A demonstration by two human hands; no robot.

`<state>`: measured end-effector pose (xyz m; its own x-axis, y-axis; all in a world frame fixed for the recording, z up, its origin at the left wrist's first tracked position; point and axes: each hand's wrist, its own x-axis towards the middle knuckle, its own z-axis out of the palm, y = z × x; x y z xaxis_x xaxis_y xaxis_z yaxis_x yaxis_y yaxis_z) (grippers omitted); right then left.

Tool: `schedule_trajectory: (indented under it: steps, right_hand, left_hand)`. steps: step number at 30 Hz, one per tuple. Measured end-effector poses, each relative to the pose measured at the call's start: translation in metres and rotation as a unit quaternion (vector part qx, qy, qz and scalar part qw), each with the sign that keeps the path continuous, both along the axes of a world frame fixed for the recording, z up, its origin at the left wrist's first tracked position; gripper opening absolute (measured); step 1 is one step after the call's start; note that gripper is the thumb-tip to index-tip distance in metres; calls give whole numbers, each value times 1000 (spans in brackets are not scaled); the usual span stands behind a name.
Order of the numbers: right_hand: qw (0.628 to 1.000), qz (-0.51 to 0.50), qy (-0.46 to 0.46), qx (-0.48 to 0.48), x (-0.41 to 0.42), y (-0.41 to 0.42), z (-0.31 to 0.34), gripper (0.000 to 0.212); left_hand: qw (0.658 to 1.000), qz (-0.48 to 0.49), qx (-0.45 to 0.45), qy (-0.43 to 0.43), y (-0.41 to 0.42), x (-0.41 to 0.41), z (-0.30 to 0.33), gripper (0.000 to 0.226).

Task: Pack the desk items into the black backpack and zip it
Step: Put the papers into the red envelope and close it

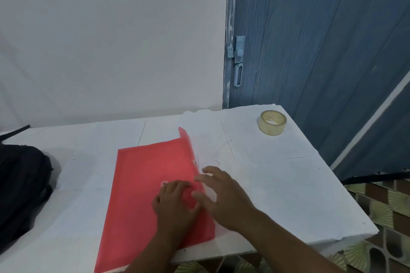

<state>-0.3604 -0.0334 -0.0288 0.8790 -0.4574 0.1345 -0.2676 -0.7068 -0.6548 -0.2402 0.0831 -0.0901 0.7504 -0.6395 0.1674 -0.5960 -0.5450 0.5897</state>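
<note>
Head view
Folder point(144, 186): red, flat on the white desk point(277, 184), flap along its right edge, thin string loose just beyond.
Backpack point(22, 188): black, at the desk's left edge, well apart from the folder; whether it is unzipped cannot be told.
Tape point(272, 122): clear roll, far right corner, untouched.
Step in hand: judged to be closing the folder flap before packing.
Method advised: flap to be held flat at the clasp while the string is secured; folder then to be lifted by its edge.
Left hand point(177, 201): fingers bent, tips pressed on the flap near the clasp; nothing gripped.
Right hand point(224, 193): fingers spread, nearly straight, over the flap edge; contact uncertain.
</note>
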Motion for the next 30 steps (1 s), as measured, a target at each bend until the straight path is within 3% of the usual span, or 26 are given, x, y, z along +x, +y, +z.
schedule_trajectory:
  steps: [3, 5, 7, 9, 12, 14, 16, 19, 22, 26, 28, 30]
  right_hand:
    - [997, -50, 53, -33, -2, -3, -2, 41]
    - [993, -103, 51, -10, -10, -14, -5, 43]
    - [988, -145, 48, 3, -21, -28, -9, 44]
    - [986, -161, 41, -3, -33, -40, -13, 43]
    - [981, -187, 38, -23, -53, -55, -21, 38]
    - [976, -205, 67, -17, -71, -64, -27, 38]
    - [970, -228, 84, -20, -89, -72, -32, 43]
    - [934, -341, 93, -45, -120, -87, -37, 61]
    - [872, -460, 167, -7, -151, -107, -40, 96]
    - [827, -509, 218, 99, -182, -130, -39, 129]
    - [823, -506, 208, 151, -196, -138, -34, 118]
    - [830, -501, 139, 202, -212, -147, -31, 90]
  left_hand:
    - [1000, -13, 20, 15, -2, 6, 11, 40]
    - [999, -6, -3, 37, -5, 8, 21, 26]
    - [998, 20, -65, 12, -11, 3, 28, 9]
    - [989, 23, -144, -34, -22, -5, 33, 7]
    - [971, -45, -223, -74, -45, -17, 27, 1]
    - [977, -86, -189, -39, -56, -29, 13, 7]
    - [989, -115, -90, -13, -62, -41, -5, 13]
    - [987, -131, 49, -74, -67, -50, -21, 33]
    - [988, -113, 61, -80, -69, -46, -18, 46]
    - [983, -114, 86, -116, -68, -47, -20, 53]
    - [982, -110, 92, -121, -70, -48, -20, 60]
    - [983, -110, 92, -113, -70, -49, -20, 64]
